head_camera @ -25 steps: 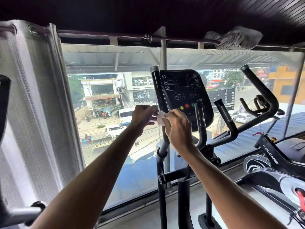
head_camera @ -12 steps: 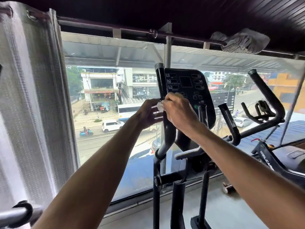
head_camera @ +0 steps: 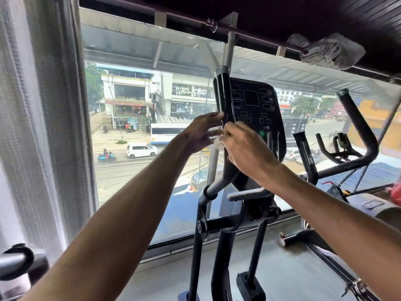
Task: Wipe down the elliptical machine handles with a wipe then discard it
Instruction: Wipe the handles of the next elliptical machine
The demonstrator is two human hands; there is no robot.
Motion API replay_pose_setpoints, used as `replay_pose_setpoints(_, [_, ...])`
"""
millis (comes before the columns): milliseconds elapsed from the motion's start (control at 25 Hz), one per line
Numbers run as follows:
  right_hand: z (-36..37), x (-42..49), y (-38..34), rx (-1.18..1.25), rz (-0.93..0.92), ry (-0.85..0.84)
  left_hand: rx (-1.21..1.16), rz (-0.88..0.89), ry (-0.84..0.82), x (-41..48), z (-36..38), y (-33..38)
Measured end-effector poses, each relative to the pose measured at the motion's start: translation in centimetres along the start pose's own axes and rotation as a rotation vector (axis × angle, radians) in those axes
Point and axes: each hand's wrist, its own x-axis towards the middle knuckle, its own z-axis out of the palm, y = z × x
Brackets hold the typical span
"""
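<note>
A pale curtain (head_camera: 43,127) hangs far left of the fingers. The left hand (head_camera: 200,133) reaches up with fingers (head_camera: 213,116) nearly straight, their tips touching the left side of the left handle (head_camera: 224,94). That black handle runs almost vertical. Its capped end points up above the fingers, and its lower part bends down and leftward below them. Just right of the left fingers, the white wipe (head_camera: 218,142) is bunched against the handle, pinched by the curled fingers (head_camera: 233,130) of the right hand (head_camera: 247,151). Beyond the right fingers stands the console (head_camera: 256,103). Well to the right, the right handle (head_camera: 355,120) rises with its top tilted left.
</note>
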Motion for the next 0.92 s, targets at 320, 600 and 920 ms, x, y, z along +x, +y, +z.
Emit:
replay_pose_setpoints(320, [3.3, -6.3, -2.0, 0.357, 0.534, 0.447, -0.013, 0.065, 0.062, 0.0, 1.0, -0.5])
replay_pose_setpoints(600, [5.6, -7.2, -4.1, 0.541, 0.851, 0.709, 0.029, 0.122, 0.167, -0.1, 1.8, -1.0])
replay_pose_setpoints(920, [7.2, -7.9, -5.0, 0.651, 0.874, 0.837, 0.135, 0.127, 0.303, -0.6, 3.4, -0.4])
